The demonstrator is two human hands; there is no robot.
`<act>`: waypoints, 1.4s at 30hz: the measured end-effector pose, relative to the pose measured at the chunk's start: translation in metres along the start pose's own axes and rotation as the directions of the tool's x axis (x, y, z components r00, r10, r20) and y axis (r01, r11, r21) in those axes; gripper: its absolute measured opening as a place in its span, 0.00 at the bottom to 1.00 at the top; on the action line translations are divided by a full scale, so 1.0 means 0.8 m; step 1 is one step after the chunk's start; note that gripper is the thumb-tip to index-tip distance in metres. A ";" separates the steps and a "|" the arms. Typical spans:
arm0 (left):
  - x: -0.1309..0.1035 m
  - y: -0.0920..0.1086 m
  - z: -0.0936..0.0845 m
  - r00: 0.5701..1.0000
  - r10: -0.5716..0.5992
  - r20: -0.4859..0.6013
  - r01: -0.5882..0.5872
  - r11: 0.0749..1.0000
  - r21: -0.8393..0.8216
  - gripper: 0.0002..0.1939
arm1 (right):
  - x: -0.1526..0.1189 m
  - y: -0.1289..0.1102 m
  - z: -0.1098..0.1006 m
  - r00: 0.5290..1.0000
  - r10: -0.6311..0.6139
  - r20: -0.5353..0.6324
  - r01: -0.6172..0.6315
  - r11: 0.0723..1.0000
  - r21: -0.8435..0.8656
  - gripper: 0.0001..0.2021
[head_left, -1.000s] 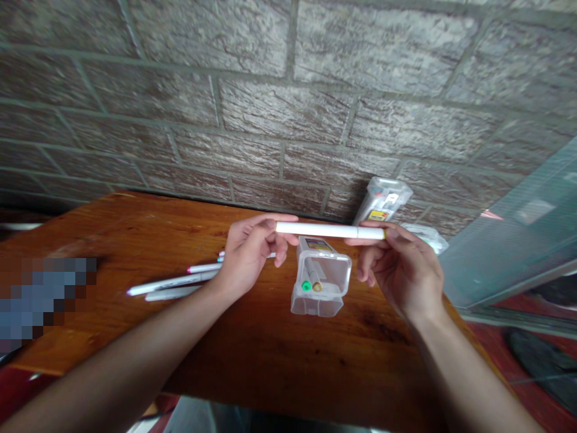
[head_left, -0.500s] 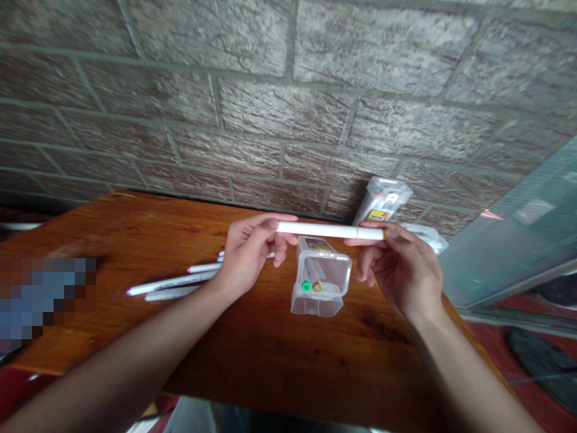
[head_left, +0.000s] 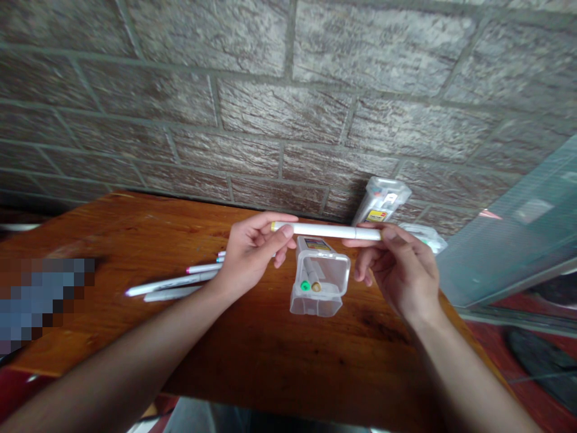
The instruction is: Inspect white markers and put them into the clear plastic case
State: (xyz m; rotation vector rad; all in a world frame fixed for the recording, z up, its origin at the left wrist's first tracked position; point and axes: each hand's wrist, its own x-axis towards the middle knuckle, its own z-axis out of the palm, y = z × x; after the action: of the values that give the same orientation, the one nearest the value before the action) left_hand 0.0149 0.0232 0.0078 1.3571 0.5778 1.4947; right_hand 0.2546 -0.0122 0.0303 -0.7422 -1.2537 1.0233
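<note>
A white marker with yellow ends is held level in the air between my two hands. My left hand pinches its left end between thumb and fingers, the yellow tip showing past the thumb. On the right end, my right hand grips with thumb and fingertips. Below the marker, a clear plastic case lies open toward me on the table. Inside it are a green-ended marker and a tan-ended marker. Left of the case, several white markers lie loose, partly hidden behind my left hand and forearm.
Against the brick wall stands another clear case with a yellow label, beside a crumpled clear plastic bag. The wooden table ends at a glass panel on the right. A pixelated patch covers the left edge.
My left thumb has slid inward along the marker, and the yellow left end now shows. My right hand keeps its hold almost unmoved.
</note>
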 end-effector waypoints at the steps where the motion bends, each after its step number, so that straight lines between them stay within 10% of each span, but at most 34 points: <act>1: 0.000 0.001 0.001 1.000 0.005 0.001 -0.005 1.000 0.012 0.11 | 0.000 0.000 0.000 1.000 -0.009 0.003 0.009 1.000 -0.004 0.11; 13: -0.004 0.003 0.005 0.995 0.101 -0.008 -0.095 0.964 0.248 0.08 | -0.002 0.005 0.003 0.985 -0.157 -0.066 0.139 0.965 -0.222 0.10; 42: -0.003 0.006 0.009 0.990 0.136 -0.023 -0.127 0.962 0.242 0.07 | -0.004 0.002 0.008 0.987 -0.158 -0.037 0.144 0.957 -0.251 0.11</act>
State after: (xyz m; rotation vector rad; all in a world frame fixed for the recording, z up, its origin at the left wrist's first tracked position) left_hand 0.0199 0.0171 0.0123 1.5807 0.7239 1.6009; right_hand 0.2483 -0.0148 0.0287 -0.8466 -1.3818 0.7231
